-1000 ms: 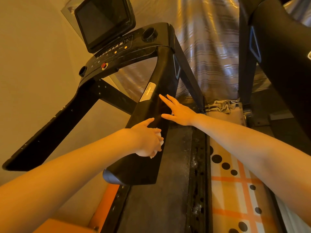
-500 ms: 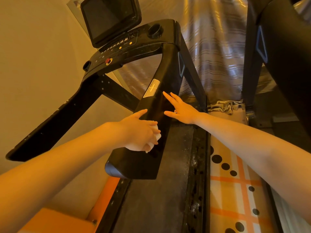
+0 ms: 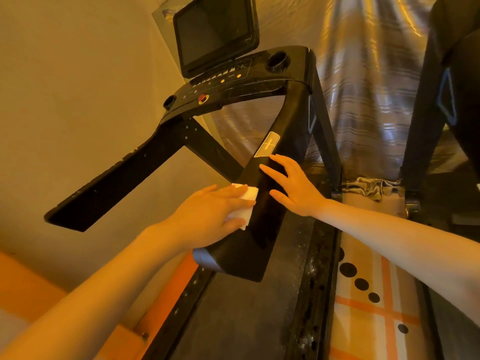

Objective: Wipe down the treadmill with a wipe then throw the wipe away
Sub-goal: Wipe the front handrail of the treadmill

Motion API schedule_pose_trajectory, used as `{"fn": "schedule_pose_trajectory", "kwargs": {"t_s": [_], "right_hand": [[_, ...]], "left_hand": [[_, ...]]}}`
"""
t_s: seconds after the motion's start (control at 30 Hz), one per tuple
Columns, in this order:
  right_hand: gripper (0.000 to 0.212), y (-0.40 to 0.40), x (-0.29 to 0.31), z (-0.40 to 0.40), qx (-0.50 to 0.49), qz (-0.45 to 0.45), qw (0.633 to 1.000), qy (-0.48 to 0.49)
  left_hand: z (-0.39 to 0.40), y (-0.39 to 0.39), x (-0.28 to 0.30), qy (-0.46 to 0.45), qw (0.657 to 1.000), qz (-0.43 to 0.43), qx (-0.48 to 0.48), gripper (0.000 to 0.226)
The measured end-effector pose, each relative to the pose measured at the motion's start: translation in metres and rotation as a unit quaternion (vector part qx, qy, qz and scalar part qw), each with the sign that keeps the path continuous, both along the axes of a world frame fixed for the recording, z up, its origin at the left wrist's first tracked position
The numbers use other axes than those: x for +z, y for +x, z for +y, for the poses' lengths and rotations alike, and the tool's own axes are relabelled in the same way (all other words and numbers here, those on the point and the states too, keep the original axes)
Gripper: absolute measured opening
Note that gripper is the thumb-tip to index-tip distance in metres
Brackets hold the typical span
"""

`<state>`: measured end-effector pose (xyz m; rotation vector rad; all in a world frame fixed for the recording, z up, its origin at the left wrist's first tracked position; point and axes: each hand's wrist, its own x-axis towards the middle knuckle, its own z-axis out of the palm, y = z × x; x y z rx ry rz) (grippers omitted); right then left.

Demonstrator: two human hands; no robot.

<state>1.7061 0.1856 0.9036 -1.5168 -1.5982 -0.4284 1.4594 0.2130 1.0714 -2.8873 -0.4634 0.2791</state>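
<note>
While the left hand lies flat against the outer flank of the treadmill's right handrail, it's pressing a white wipe onto that glossy black surface, fingers stretched out long over the cloth, which peeks out past the fingertips and below the palm. Over on the inner side, the right hand is spread wide, fingers straight and fanned, resting on the top face of the same rail and holding nothing at all; its fingertips sit just below the pale label stuck on the rail. Up ahead, the console carries a dark screen, a row of small buttons, a red knob and a cup well at either end. Down below, the belt runs between dusty side rails — those pale specks may be dust or scuffs, hard to call in this orange light. A plaid, dotted mat lies right of the deck, and a striped curtain hangs behind.
</note>
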Motion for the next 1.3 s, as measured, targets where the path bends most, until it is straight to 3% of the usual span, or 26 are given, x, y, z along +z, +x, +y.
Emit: {"fn": "schedule_pose_trajectory", "kwargs": {"t_s": [0.23,0.5,0.7,0.9,0.97,1.1,1.3], "right_hand": [[0.057,-0.011,0.009,0.001,0.025,-0.077,0.996,0.023],[0.057,-0.008,0.015,0.0,0.025,-0.109,0.994,-0.004],[0.062,0.001,0.026,-0.006,0.027,-0.16,0.986,-0.04],[0.062,-0.005,0.046,-0.013,0.082,-0.187,0.975,-0.081],[0.065,-0.008,0.052,-0.016,0.09,-0.184,0.973,-0.104],[0.072,-0.007,0.057,-0.023,0.093,-0.183,0.967,-0.152],[0.08,-0.009,0.053,-0.026,0.091,-0.16,0.967,-0.177]], "left_hand": [[-0.005,-0.013,-0.016,-0.058,0.994,-0.091,0.026,0.049],[-0.006,-0.066,-0.034,-0.257,0.942,-0.196,0.09,0.061],[-0.022,-0.052,-0.04,-0.212,0.947,-0.221,0.098,0.049],[-0.042,-0.086,-0.046,-0.168,0.952,-0.238,0.097,0.069],[-0.043,-0.087,-0.043,-0.142,0.961,-0.216,0.102,0.07],[-0.035,-0.058,-0.032,-0.07,0.983,-0.149,0.078,0.051],[-0.024,-0.022,-0.032,-0.011,0.991,-0.117,0.057,0.049]]}}
